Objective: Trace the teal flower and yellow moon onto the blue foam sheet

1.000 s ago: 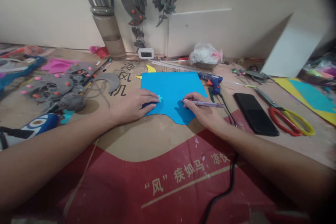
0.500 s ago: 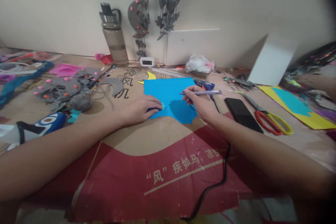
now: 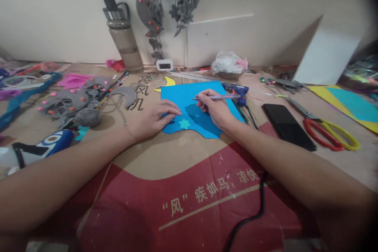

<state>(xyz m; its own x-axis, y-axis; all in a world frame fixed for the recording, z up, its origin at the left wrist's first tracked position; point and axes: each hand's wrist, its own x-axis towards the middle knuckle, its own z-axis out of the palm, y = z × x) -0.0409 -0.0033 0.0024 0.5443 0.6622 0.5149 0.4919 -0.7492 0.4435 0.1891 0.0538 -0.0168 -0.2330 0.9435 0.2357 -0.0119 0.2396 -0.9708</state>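
A blue foam sheet (image 3: pixel 189 94) lies on the cardboard (image 3: pixel 165 157) in front of me. My left hand (image 3: pixel 153 117) rests flat on the sheet's left edge, fingers spread. A small teal flower-shaped cutout (image 3: pixel 184 124) lies on the sheet just right of that hand, uncovered. My right hand (image 3: pixel 215 111) grips a purple pen (image 3: pixel 217 97) held level, tip pointing left above the sheet.
A blue glue gun (image 3: pixel 238 91), black phone (image 3: pixel 288 126) and red-and-yellow scissors (image 3: pixel 325 132) lie to the right. Grey felt pieces (image 3: pixel 73 102) clutter the left. A water bottle (image 3: pixel 124 41), small clock (image 3: pixel 164 64) and white boards (image 3: pixel 236 39) stand along the wall.
My left hand slid back off the small flower cutout, which now lies in view. My right hand lifted the pen from the sheet's lower edge toward its middle. The camera shifted.
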